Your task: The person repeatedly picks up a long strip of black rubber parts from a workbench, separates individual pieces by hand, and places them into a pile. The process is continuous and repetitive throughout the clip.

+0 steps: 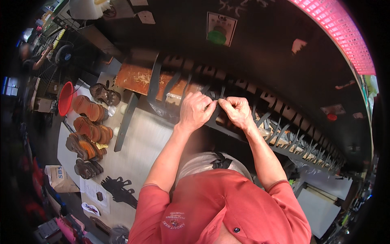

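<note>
While a large black panel (pixel 268 53) filled the upper part of the view, a pale table (pixel 146 126) stretched away on the person's left. Below the hands was the person's red shirt (pixel 203 199), and along the panel's near edge ran a long row of curved dark strips (pixel 154 83), reaching from in front of the person far off to the right. A pink basket (pixel 333 28) showed at the upper right, and a worn orange-brown board (pixel 132 77) lay behind the row's left end. On the table's far left side stood several stacks of brown shaped pieces (pixel 87 109), with a red bowl (pixel 65 99) just beside them; nearer the person lay a black bundle (pixel 118 189) with looped ends. The left hand (pixel 196 110) and the right hand (pixel 236 110) met at the strips straight ahead, both with fingers curled in and thumbs close together, their tips nearly touching; whether either one gripped a strip could not be told. Smallest were a green button (pixel 217 36) high on the panel and a red button (pixel 332 116) farther right.
</note>
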A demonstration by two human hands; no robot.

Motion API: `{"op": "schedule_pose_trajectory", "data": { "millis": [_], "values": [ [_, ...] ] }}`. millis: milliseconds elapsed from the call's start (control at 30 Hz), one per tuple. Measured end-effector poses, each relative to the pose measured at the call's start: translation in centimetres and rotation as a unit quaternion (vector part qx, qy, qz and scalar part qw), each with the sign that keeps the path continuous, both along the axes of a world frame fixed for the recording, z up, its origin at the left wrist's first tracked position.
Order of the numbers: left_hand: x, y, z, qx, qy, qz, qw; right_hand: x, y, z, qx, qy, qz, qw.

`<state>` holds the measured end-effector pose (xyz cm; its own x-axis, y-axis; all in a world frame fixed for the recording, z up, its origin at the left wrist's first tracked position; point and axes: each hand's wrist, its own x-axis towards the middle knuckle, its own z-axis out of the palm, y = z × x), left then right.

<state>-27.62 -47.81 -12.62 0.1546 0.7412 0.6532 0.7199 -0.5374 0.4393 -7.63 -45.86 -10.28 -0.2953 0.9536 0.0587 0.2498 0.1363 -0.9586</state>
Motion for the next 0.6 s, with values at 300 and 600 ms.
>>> {"op": "schedule_pose_trajectory", "data": {
  "millis": [300,600],
  "values": [
    [1.4,-1.5,1.1,-0.031,-0.008,0.03,0.999,0.7,-0.5,-0.3,-0.043,-0.019,-0.015,0.999],
    [0.3,-4.1,1.4,-0.123,-0.013,-0.01,0.992,-0.3,-1.2,2.9,0.064,-0.064,-0.048,0.995]
  ]
}}
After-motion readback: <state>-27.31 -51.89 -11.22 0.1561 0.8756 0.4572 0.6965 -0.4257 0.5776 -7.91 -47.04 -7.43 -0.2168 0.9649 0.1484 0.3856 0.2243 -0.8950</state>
